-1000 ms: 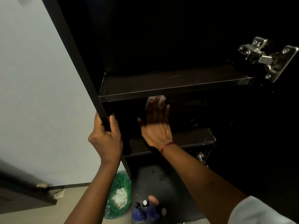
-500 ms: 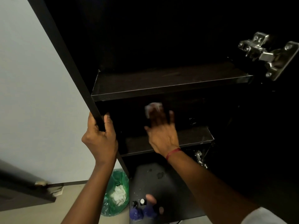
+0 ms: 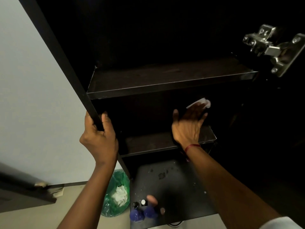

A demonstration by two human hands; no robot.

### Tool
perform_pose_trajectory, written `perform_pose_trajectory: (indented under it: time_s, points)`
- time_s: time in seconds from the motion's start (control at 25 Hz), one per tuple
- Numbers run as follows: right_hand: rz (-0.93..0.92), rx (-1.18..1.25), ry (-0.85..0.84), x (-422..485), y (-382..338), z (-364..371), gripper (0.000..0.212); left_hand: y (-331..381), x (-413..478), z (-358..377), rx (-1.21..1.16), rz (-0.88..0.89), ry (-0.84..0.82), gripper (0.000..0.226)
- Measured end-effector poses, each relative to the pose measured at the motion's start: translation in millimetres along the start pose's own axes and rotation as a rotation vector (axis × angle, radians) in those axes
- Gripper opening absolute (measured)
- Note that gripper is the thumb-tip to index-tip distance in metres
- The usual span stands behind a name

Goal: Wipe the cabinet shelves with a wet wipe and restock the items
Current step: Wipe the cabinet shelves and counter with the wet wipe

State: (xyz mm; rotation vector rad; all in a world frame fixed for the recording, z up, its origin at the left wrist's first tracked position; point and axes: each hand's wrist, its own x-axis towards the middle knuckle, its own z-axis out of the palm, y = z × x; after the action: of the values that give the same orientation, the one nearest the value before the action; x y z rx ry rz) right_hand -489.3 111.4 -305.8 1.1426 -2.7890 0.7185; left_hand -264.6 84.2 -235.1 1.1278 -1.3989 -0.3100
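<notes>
The dark cabinet is open, with an upper shelf (image 3: 165,81) and a lower shelf (image 3: 148,144), both bare. My right hand (image 3: 188,124) reaches into the space between them, fingers flat, pressing a white wet wipe (image 3: 202,103) against the dark back of the cabinet at the right. Only the wipe's top edge shows past my fingertips. My left hand (image 3: 97,138) grips the cabinet's left side panel (image 3: 66,66) just below the upper shelf.
Below sits a dark speckled surface (image 3: 173,182) with small bottles (image 3: 142,210) at its front edge. A green bag (image 3: 117,195) holding white wipes stands on the floor to the left. A metal door hinge (image 3: 274,50) juts out at the upper right.
My right hand has slid the wipe from the middle of the cabinet's back toward the right. My left hand keeps its grip on the side panel.
</notes>
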Motion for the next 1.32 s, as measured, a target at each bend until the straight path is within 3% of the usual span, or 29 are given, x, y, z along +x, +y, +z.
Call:
perform_pose_trajectory:
  time_s: [0.2,0.48,0.56,0.72,0.88,1.08,1.16,1.32]
  points:
    - [-0.238,0.075,-0.1,-57,-65,23,0.089,0,-1,0,0.0,-0.006,-0.008,0.036]
    - [-0.409,0.141,-0.25,-92,-97,37,0.071,-3,1,-4,-0.018,0.028,-0.045,0.035]
    - [-0.324,0.216,-0.265,-88,-96,38,0.072,-5,2,-5,-0.014,0.031,-0.058,0.034]
    - [0.112,0.444,-0.343,-59,-95,26,0.076,-7,4,-8,-0.015,0.038,-0.085,0.035]
    - [0.268,0.669,-0.387,-36,-91,-11,0.062,-6,5,-9,-0.044,0.047,-0.106,0.037]
    - [0.464,0.864,-0.042,-21,-86,-15,0.075,-5,6,-10,-0.077,0.052,-0.11,0.042]
    - [0.364,0.709,0.048,-26,-84,-13,0.069,-5,6,-9,-0.091,0.052,-0.11,0.047]
    - [0.031,0.43,0.314,-46,-83,-14,0.037,-5,7,-9,-0.052,0.082,-0.102,0.049]
